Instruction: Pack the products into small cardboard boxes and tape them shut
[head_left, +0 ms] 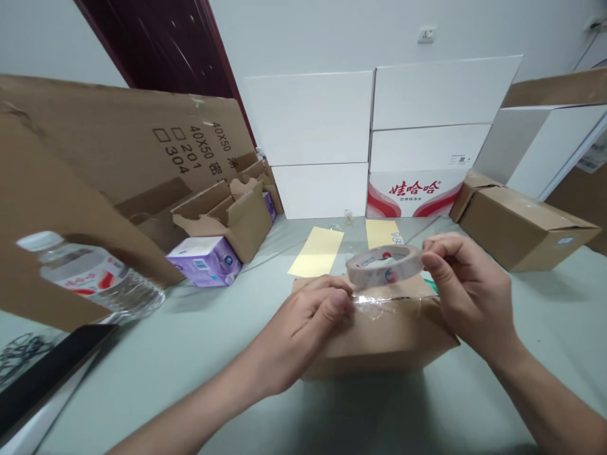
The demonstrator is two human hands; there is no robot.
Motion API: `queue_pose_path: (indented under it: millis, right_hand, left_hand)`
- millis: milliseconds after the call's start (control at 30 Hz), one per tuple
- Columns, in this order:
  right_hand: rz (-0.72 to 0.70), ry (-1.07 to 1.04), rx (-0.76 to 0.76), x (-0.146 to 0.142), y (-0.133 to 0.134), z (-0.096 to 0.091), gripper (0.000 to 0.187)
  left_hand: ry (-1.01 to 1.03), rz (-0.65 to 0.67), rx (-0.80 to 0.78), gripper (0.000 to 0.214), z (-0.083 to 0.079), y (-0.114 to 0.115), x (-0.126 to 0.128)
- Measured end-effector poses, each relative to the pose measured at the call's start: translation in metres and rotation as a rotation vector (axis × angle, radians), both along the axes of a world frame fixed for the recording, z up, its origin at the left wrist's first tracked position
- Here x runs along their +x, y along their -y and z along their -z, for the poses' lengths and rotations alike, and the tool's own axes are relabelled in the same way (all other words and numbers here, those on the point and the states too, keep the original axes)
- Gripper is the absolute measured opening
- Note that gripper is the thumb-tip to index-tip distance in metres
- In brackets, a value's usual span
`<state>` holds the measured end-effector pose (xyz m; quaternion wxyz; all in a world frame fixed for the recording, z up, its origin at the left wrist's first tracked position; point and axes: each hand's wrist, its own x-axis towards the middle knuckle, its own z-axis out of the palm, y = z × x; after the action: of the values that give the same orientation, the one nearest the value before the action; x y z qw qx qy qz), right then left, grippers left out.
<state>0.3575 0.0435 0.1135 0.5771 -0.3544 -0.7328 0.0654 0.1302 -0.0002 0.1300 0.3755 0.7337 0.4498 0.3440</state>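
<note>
My right hand [467, 294] grips a roll of clear tape [384, 264] by its right side, just above a small brown cardboard box [379, 338] in the middle of the table. My left hand [308, 325] pinches the pulled-out end of the tape [372, 306] and holds it against the top of that box near its left side. A short crinkled strip of tape runs between the roll and my left fingers.
Two yellow paper sheets [317, 251] lie behind the box. A purple tissue pack [205, 260] and open cartons [227, 215] sit left, with a water bottle [95, 278]. A closed brown box [519, 224] is right. White boxes [379, 136] stack against the wall.
</note>
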Motion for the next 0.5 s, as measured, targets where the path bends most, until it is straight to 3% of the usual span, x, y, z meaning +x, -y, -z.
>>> queue_pose_path:
  millis: [67, 233, 333, 500]
  right_hand:
    - [0.038, 0.086, 0.124, -0.004, 0.006, 0.001, 0.012]
    - [-0.046, 0.246, 0.313, -0.015, 0.018, 0.003, 0.018]
    - [-0.113, 0.158, 0.253, -0.017, 0.018, 0.005, 0.017]
    - [-0.234, -0.077, 0.058, -0.013, 0.009, 0.007, 0.013]
  left_hand:
    - [0.143, 0.032, -0.053, 0.06, 0.0, -0.003, 0.004]
    - [0.475, -0.184, -0.294, 0.044, 0.008, -0.012, 0.011]
    - [0.598, -0.203, -0.358, 0.026, 0.005, -0.013, 0.009]
    - [0.82, -0.225, -0.406, 0.015, -0.005, -0.012, 0.002]
